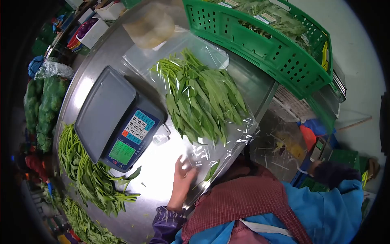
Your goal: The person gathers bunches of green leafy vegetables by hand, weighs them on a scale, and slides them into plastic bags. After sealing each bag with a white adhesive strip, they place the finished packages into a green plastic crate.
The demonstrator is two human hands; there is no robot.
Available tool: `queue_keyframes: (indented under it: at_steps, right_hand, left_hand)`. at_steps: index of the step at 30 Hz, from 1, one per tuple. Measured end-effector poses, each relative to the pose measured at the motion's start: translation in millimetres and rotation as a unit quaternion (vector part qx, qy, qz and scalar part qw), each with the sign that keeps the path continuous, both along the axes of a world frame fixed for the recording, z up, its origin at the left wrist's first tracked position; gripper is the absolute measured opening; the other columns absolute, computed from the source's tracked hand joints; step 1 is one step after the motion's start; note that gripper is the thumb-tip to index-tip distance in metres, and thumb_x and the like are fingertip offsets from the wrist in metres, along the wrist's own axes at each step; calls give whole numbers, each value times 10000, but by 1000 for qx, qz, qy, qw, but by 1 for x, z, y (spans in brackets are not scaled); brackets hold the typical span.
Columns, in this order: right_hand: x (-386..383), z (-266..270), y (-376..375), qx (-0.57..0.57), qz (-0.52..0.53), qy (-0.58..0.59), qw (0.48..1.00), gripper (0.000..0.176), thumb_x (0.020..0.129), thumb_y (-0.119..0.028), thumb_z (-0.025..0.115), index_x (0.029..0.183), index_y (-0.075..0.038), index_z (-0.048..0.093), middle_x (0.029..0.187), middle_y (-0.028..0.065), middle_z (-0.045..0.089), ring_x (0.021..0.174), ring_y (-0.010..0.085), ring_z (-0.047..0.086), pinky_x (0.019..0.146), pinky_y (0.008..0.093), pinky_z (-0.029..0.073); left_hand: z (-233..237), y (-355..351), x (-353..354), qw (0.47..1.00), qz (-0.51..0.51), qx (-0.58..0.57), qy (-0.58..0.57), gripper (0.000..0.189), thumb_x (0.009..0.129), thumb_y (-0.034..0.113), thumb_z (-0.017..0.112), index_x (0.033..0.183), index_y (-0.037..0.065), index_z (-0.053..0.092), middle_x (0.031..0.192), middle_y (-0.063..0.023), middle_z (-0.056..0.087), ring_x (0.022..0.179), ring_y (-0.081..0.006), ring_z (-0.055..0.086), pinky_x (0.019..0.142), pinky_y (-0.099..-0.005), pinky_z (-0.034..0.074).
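Note:
My left hand (185, 181) is over the steel table, its fingers bent and apart, with nothing visible in them. Just beyond it lies a clear plastic bag (203, 148) filled with leafy green stems (203, 97). A loose leaf (211, 171) is near its lower end. My right hand (313, 167) reaches out from a dark sleeve on the far right, beside a small device (317, 149). Its fingers are too small and blurred to read. A digital scale (132, 138) with a grey pan (106, 110) stands left of the bag, its green display lit.
Loose greens (87, 171) lie along the table's left side, partly under the scale pan. A green crate (260, 44) holding bagged greens stands at the upper right. Flat plastic bags (136, 57) lie under the filled one. Net sacks of green produce (50, 110) stand beyond the table.

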State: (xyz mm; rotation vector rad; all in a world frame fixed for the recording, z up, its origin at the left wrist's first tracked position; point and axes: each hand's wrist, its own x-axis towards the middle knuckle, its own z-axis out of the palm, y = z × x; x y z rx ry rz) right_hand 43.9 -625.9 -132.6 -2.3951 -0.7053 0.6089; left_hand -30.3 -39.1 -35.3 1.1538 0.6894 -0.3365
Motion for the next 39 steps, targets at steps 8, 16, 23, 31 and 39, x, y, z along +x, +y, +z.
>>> queue_keyframes:
  at_steps: [8, 16, 23, 31, 39]
  right_hand:
    - [62, 111, 305, 78, 103, 71, 989, 155, 815, -229, 577, 859, -88, 530, 783, 116, 582, 699, 308, 585, 595, 382, 468]
    - [71, 68, 422, 335, -20, -83, 939, 248, 771, -23, 553, 1004, -18, 468, 921, 166, 495, 904, 325, 524, 733, 379, 448]
    - [129, 43, 417, 349, -349, -10, 870, 312, 812, -68, 573, 1074, -25, 409, 814, 75, 464, 687, 156, 461, 628, 295, 400]
    - [148, 29, 421, 294, -349, -3, 890, 213, 806, -127, 609, 954, -16, 503, 653, 63, 505, 603, 172, 482, 573, 312, 407]
    - [150, 28, 420, 312, -337, -36, 888, 133, 842, -137, 554, 882, -11, 546, 736, 138, 599, 657, 212, 571, 618, 319, 435]
  left_hand:
    - [-2, -40, 64, 574, -265, 738, -235, 630, 609, 154, 711, 1195, 203, 483, 1294, -131, 352, 1234, -335, 303, 993, -598, 139]
    - [39, -38, 99, 661, -104, 644, -371, 187, 696, 48, 660, 866, 98, 599, 928, -42, 521, 997, -274, 468, 934, -467, 281]
    - [35, -43, 99, 694, -83, 597, -395, 172, 692, 36, 659, 851, 82, 611, 879, -38, 528, 944, -255, 493, 928, -449, 293]
    - [31, -40, 97, 707, -82, 576, -403, 163, 678, -6, 655, 823, 59, 614, 854, -57, 534, 898, -262, 507, 900, -434, 325]
    - [42, -24, 109, 742, -156, 466, -457, 471, 721, 279, 612, 1107, 25, 518, 1057, -154, 510, 1059, -345, 439, 961, -452, 294]
